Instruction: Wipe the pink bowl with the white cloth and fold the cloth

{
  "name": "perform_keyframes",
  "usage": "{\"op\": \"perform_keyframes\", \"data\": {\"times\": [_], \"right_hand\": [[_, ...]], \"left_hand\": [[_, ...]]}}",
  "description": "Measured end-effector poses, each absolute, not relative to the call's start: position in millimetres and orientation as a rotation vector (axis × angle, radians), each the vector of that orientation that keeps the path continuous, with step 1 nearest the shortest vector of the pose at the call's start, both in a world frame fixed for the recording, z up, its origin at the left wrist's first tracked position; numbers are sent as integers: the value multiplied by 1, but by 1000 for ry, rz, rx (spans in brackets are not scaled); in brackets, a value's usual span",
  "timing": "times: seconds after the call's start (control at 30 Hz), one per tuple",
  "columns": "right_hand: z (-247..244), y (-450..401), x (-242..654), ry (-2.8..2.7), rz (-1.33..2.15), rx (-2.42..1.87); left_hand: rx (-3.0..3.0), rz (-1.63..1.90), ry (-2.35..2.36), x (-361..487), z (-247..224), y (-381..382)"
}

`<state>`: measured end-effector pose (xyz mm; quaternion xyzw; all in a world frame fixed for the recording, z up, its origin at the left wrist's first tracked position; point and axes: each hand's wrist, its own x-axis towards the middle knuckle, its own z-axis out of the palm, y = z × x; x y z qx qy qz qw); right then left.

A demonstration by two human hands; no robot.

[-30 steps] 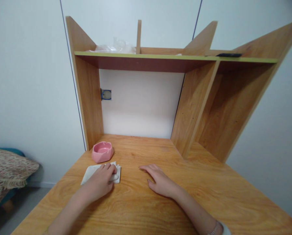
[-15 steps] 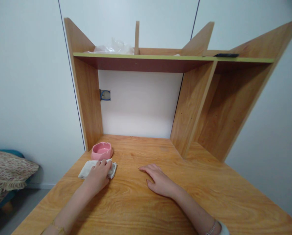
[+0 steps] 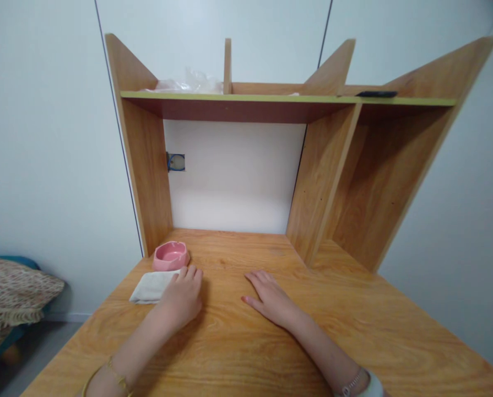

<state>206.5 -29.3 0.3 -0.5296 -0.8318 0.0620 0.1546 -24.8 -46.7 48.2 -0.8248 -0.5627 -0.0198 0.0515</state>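
Behind the bare left hand (image 3: 183, 296), the wrist wears thin gold-coloured bands (image 3: 119, 377), one with small beads or links too blurred to tell. Behind the bare right hand (image 3: 273, 300) sit a silvery chain bracelet (image 3: 355, 380) with a small round piece and a pale sleeve (image 3: 373, 385).

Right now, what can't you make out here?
All in the head view:
Cloth: right end hidden by the left hand.
Plastic on the shelf: too blurred to tell any contents.
Black thing, also up there: too small to name.
Blanket: cut off by the left edge.
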Motion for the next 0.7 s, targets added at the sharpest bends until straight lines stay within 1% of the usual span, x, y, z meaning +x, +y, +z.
{"op": "perform_keyframes", "data": {"times": [0.07,0.17,0.3,0.4,0.6,0.7], "right_hand": [[-3,-27,208,-2371,199,-1571],[-6,-24,210,-2363,233,-1621],[-6,-21,212,-2363,239,-1660],[-5,-19,214,-2356,242,-1680],[-7,-20,217,-2348,329,-1745],[-7,-20,218,-2341,357,-1769]], "left_hand": [[-2635,-104,-1588,-11,48,-47],[-2840,-146,-1452,8,34,-39],[-2808,-224,-1497,21,6,-23],[-2788,-307,-1508,24,-7,-15],[-2755,-310,-1600,21,-11,-5],[-2838,-321,-1565,15,-9,-3]]}}
